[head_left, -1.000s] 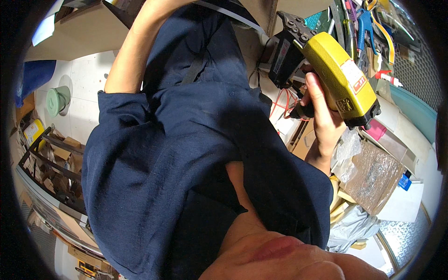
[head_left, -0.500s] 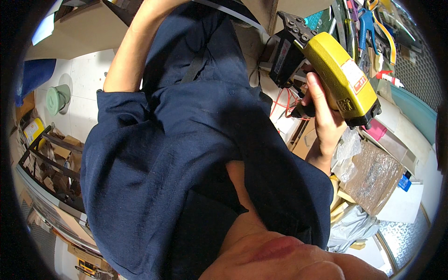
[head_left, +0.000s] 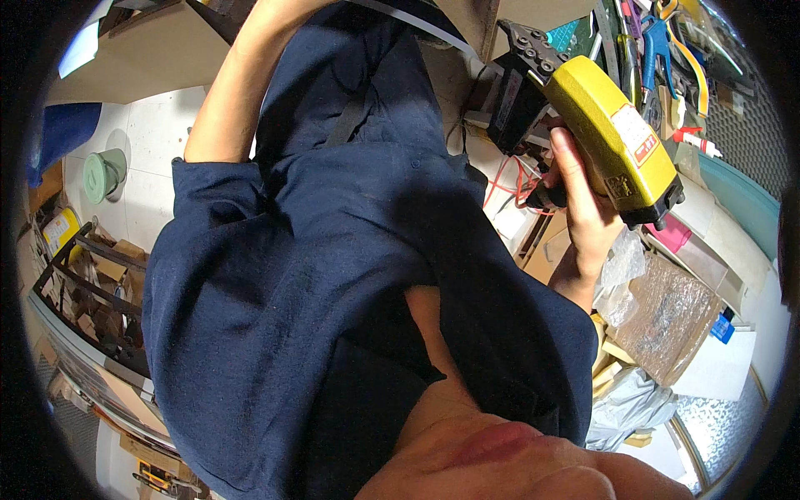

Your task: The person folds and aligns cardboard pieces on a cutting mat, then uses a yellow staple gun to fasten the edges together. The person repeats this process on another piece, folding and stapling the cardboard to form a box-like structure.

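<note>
My right hand point(head_left: 587, 196) is wrapped around the grip of a yellow-and-black handheld power tool point(head_left: 596, 108) at the upper right. The thumb lies along its near side; the other fingers are mostly hidden. The yellow housing has a white-and-red label and slants, its bolted black head point(head_left: 533, 48) pointing up and left. I cannot make out the exact kind of tool. My left forearm point(head_left: 233, 92) runs to the upper edge, where the hand is cut off. Cardboard flaps point(head_left: 158, 50) lie left of that forearm.
Hand tools, among them a blue-handled one point(head_left: 654, 54), crowd the far right. Red cable point(head_left: 504, 175) trails below the power tool. A wrapped brown package point(head_left: 671, 317) is at right. At left stand a green bin point(head_left: 102, 177) and a dark-framed rack point(head_left: 92, 275).
My right hand and the power tool have shifted very slightly right. The left forearm looks nearly unmoved.
</note>
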